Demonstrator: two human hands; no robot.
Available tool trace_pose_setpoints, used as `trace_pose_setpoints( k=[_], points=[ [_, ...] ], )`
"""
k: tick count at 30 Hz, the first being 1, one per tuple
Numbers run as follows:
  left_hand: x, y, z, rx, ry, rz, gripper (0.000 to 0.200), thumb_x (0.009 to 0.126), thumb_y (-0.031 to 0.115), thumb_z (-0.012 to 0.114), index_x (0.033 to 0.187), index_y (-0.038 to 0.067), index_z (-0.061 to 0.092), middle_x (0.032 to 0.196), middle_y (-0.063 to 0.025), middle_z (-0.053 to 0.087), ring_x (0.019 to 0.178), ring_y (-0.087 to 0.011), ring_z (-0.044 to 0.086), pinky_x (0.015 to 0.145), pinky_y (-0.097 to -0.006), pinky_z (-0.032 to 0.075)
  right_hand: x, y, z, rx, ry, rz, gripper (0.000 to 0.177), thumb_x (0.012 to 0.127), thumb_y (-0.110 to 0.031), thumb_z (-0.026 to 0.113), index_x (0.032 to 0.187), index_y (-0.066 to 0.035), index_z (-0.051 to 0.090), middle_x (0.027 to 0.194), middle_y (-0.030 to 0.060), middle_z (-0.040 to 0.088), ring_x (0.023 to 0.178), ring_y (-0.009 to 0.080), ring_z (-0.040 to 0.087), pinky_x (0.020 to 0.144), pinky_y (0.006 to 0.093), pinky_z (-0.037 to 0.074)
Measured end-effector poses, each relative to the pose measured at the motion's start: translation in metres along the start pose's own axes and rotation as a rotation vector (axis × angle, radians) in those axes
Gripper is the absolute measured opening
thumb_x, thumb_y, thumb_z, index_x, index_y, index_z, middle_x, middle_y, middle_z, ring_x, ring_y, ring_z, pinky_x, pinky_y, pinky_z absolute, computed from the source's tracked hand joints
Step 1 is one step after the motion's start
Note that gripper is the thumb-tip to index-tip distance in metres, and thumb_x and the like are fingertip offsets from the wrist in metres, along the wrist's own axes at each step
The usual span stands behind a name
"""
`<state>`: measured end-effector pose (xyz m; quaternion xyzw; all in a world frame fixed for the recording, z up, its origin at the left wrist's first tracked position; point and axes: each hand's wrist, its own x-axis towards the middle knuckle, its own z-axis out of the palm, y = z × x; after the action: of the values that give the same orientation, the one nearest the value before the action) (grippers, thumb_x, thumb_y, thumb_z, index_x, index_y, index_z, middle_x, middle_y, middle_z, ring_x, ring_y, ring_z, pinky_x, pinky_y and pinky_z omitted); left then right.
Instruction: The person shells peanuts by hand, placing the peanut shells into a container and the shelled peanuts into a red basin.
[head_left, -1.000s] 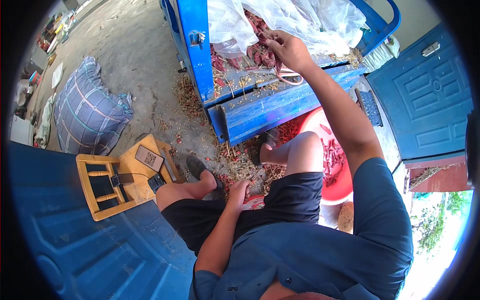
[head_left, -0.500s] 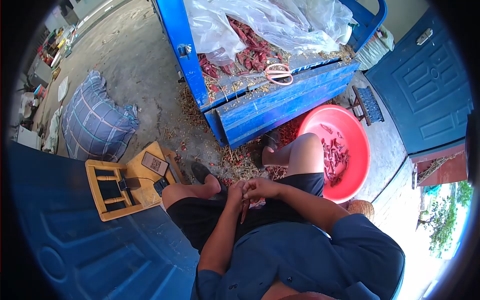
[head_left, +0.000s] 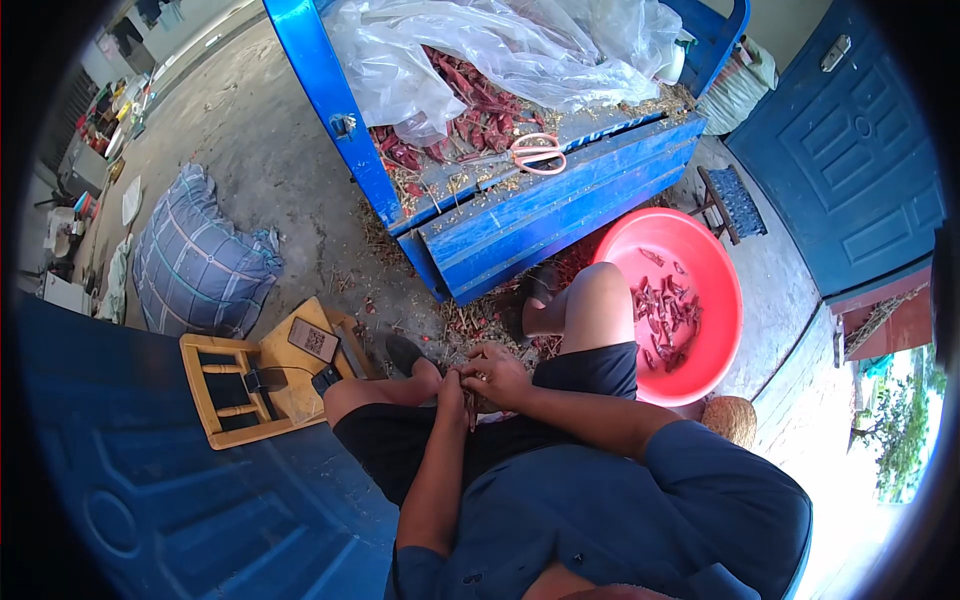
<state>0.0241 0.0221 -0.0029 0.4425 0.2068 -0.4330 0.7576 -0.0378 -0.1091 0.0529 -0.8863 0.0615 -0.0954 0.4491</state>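
Note:
Over my lap, my left hand (head_left: 452, 392) is closed around dried chili peppers (head_left: 472, 412), whose ends hang down below the fingers. My right hand (head_left: 497, 377) meets it from the right, with fingers bent at the top of the peppers; what lies between its fingertips is too small to make out. Right of my knee stands a pink basin (head_left: 728, 330) with several red dried peppers (head_left: 668, 315) inside. More red peppers (head_left: 485, 120) lie on the blue cart bed (head_left: 560, 200), partly under clear plastic, beside pink-handled scissors (head_left: 539, 154).
A wooden chair (head_left: 225, 438) at left carries a phone-sized QR card (head_left: 314, 340). Behind it sits a checked sack (head_left: 205, 260). A small stool (head_left: 737, 203) stands beyond the basin, and a woven straw object (head_left: 730, 421) is below it. Plant debris litters the floor.
Both hands have shifted slightly left and up, and my right hand is turned, with its back more visible. The whole view has shifted a little.

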Motion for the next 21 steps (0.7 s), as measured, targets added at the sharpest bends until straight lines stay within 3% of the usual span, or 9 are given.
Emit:
trace_pose_setpoints(
  k=[5,8,10,11,13,16,18,20,21],
  points=[
    [0.012,-0.015,-0.011,0.026,-0.007,-0.055,0.025,0.097,0.030,0.048,0.097,0.010,0.062,0.074,-0.0042,0.063,0.057,-0.0147,0.060,0.049,-0.0296,0.049,-0.001,0.027,0.018,-0.077,0.116,0.200,0.022,0.079,-0.024,0.074,0.098,-0.012,0.076,0.110,0.0136,0.063,0.108,0.0339,0.059,0.095,0.0440,0.047],
    [0.006,-0.017,-0.009,0.215,-0.030,-0.088,0.025,0.096,0.032,0.050,0.095,0.011,0.062,0.072,-0.0029,0.062,0.057,-0.0136,0.059,0.047,-0.0288,0.045,0.002,0.040,0.021,-0.076,-0.052,0.379,0.025,0.083,-0.022,0.072,0.104,-0.009,0.074,0.110,0.0117,0.066,0.105,0.0287,0.062,0.093,0.0419,0.048],
    [-0.004,-0.014,0.001,0.205,-0.017,-0.089,0.026,0.096,0.032,0.052,0.093,0.009,0.063,0.074,-0.0028,0.063,0.058,-0.0125,0.058,0.048,-0.0280,0.043,0.005,0.041,0.018,0.394,-0.224,0.589,0.026,0.087,-0.019,0.068,0.110,-0.008,0.073,0.112,0.0069,0.069,0.103,0.0195,0.064,0.087,0.0374,0.050],
    [-0.008,-0.011,0.006,0.203,-0.011,-0.088,0.026,0.096,0.032,0.052,0.093,0.009,0.063,0.074,-0.0028,0.063,0.058,-0.0125,0.058,0.048,-0.0280,0.043,0.009,0.043,0.014,0.396,-0.230,0.589,0.026,0.087,-0.019,0.068,0.110,-0.008,0.073,0.112,0.0069,0.069,0.103,0.0195,0.064,0.087,0.0374,0.050],
    [-0.015,-0.007,0.012,0.189,0.021,-0.070,0.025,0.096,0.031,0.053,0.093,0.008,0.063,0.072,-0.0021,0.062,0.058,-0.0117,0.057,0.050,-0.0271,0.044,0.016,0.048,0.002,0.696,-0.432,0.829,0.027,0.091,-0.018,0.064,0.115,-0.009,0.071,0.115,0.0019,0.069,0.104,0.0117,0.062,0.082,0.0320,0.049],
    [-0.021,0.000,0.018,0.157,-0.025,-0.014,0.021,0.096,0.027,0.055,0.095,0.007,0.063,0.073,-0.0018,0.062,0.057,-0.0114,0.056,0.053,-0.0254,0.045,0.023,0.045,-0.019,0.944,-0.483,0.976,0.030,0.092,-0.022,0.064,0.119,-0.010,0.069,0.116,0.0015,0.068,0.110,0.0159,0.062,0.089,0.0371,0.048],
    [-0.023,0.005,0.026,0.129,0.002,0.009,0.019,0.096,0.025,0.055,0.095,0.007,0.063,0.072,-0.0010,0.061,0.056,-0.0108,0.055,0.054,-0.0251,0.045,0.024,0.046,-0.020,0.996,-0.487,0.993,0.034,0.091,-0.020,0.063,0.124,-0.011,0.066,0.117,0.0022,0.067,0.110,0.0149,0.061,0.089,0.0360,0.047],
    [-0.019,0.003,0.022,0.098,0.027,0.031,0.017,0.096,0.023,0.056,0.096,0.007,0.063,0.070,-0.0002,0.060,0.055,-0.0102,0.054,0.054,-0.0249,0.045,0.025,0.038,-0.020,0.978,-0.441,0.946,0.028,0.091,-0.017,0.063,0.118,-0.014,0.070,0.108,-0.0029,0.069,0.093,0.0104,0.062,0.075,0.0281,0.047],
    [-0.011,0.000,0.008,0.093,-0.023,0.005,0.016,0.096,0.022,0.056,0.097,0.007,0.063,0.071,0.0002,0.060,0.056,-0.0100,0.054,0.055,-0.0252,0.046,0.026,0.041,-0.015,0.978,-0.440,0.951,0.028,0.091,-0.017,0.063,0.118,-0.014,0.070,0.108,-0.0029,0.069,0.093,0.0104,0.062,0.075,0.0281,0.047]
  ],
)
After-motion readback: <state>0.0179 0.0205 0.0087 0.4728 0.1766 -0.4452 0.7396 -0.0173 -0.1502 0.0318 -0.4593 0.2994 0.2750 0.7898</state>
